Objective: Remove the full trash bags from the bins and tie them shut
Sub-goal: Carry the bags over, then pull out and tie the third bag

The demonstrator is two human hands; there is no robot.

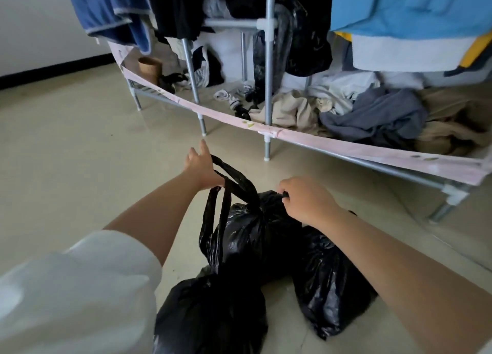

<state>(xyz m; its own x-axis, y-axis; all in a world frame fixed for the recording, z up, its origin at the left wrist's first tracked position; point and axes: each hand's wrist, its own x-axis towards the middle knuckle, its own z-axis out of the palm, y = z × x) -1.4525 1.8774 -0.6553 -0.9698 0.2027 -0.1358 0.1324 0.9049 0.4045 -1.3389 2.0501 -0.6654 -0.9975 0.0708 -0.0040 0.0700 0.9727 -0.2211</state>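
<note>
Nearest to the camera, at about 6 o'clock, a full black trash bag (210, 319) lies on the pale floor (66, 167). A white sleeve (80, 295) covers the upper part of the left arm at 8 o'clock. A second black bag (327, 281) lies at about 4 o'clock, partly under the right forearm, and it touches the bag in the middle.

The middle trash bag (247, 236) stands on the floor between these two, close to the centre. Its two long handle loops (231, 178) rise toward 11 o'clock. The left hand (201, 167) holds these loops: the palm and thumb close on the plastic, while the index finger stays straight and points to 12 o'clock. The right hand (303, 199), a little toward 2 o'clock from the centre, has curled fingers which pinch the gathered neck of the same bag at its top. Both arms are stretched forward over the bags.

Farther away, from 10 o'clock to 3 o'clock, stands a metal clothes rack (269, 87) with grey tubes and white feet. A pink fabric strip (332, 143) runs along its low front edge. On the low shelf lie crumpled clothes (372, 114) in beige and grey, some socks, and a brown cylinder (150, 70) at 11 o'clock. Blue garments (407, 5) and dark ones hang at the top, and a white wall with a black baseboard (53, 70) is at 10 o'clock.
</note>
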